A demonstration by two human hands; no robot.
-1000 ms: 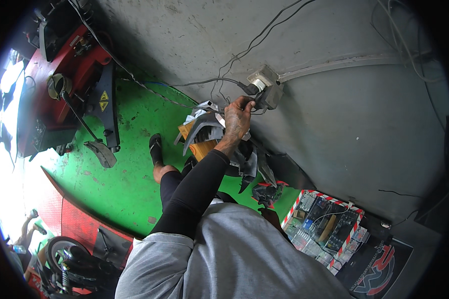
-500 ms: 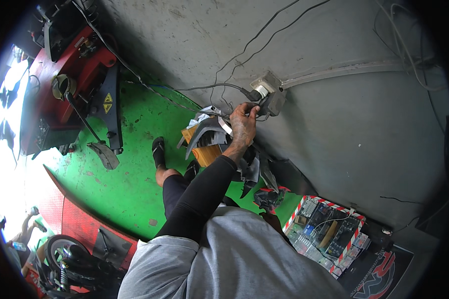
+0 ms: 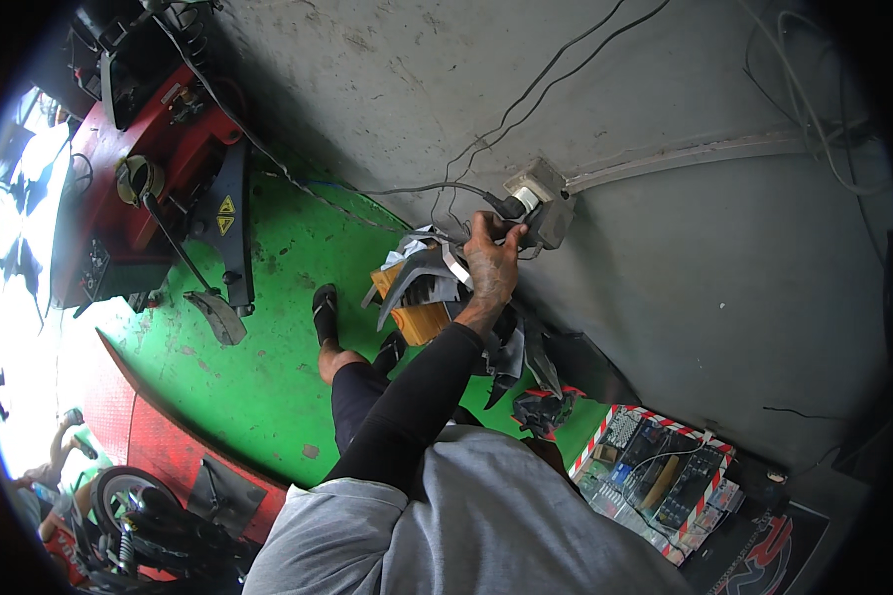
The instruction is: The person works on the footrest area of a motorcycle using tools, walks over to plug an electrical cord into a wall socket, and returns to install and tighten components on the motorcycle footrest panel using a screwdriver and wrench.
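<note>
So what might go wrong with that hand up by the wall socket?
The left hand is right beside the black plug at the wall socket; if that is live, a slip might give a shock. The dark cable running from the plug hangs in the open, so it could get snagged. Grey panels are heaped beneath the hand and might shift if knocked.

Green floor, red machine, perhaps brown box

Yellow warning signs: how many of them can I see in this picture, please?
2. The upper sign and the lower sign are on the black arm of the red machine. More may be hidden.
</note>
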